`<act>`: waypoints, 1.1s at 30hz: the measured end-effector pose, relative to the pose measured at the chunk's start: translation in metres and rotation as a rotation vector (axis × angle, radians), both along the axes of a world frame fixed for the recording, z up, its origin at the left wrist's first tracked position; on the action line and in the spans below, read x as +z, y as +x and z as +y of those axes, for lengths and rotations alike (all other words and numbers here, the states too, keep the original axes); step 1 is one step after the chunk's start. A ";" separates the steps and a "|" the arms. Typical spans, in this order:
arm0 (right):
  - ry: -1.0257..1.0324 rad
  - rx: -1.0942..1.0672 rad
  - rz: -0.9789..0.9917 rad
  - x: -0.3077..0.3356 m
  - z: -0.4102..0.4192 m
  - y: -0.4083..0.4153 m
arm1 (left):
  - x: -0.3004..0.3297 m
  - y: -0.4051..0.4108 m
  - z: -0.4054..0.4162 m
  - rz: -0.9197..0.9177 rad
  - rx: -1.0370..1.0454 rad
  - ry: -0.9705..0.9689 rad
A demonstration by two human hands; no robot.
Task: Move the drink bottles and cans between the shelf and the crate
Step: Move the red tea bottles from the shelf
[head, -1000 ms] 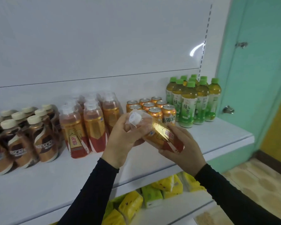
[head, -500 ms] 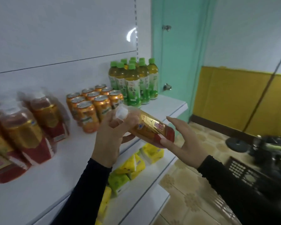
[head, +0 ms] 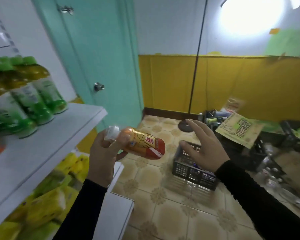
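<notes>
My left hand [head: 103, 153] grips a gold and red drink bottle [head: 143, 144] near its clear cap, and the bottle lies sideways in the air past the end of the white shelf [head: 47, 135]. My right hand [head: 203, 148] is off the bottle, fingers spread, hovering over a dark plastic crate [head: 192, 172] on the tiled floor. Green tea bottles [head: 28, 94] with green caps stand at the shelf's near end.
Yellow packets [head: 48, 200] fill the lower shelves at the left. A teal door [head: 100, 58] stands behind the shelf end. More dark crates [head: 294, 135], a printed cardboard sheet [head: 239, 130] and a pole stand base [head: 185, 126] crowd the floor at the right.
The view has swung right, away from the shelf toward the floor crate. My right hand has let go of the bottle's base and opened; my left hand alone carries the bottle.
</notes>
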State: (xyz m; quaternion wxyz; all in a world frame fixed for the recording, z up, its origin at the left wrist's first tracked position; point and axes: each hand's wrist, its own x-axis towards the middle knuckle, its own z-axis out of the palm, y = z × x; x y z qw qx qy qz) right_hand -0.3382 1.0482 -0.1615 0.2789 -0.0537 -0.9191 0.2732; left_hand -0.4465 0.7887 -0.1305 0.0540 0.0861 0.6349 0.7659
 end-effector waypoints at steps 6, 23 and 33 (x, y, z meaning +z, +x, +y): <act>0.079 -0.108 -0.088 -0.025 0.094 0.009 | -0.035 -0.028 0.100 -0.081 -0.086 -0.019; -0.002 -0.427 -0.481 -0.120 0.252 -0.108 | -0.131 -0.230 0.323 -0.111 -0.365 -0.319; -0.160 -0.341 -0.662 -0.208 0.363 -0.168 | -0.211 -0.288 0.437 -0.217 -0.358 -0.507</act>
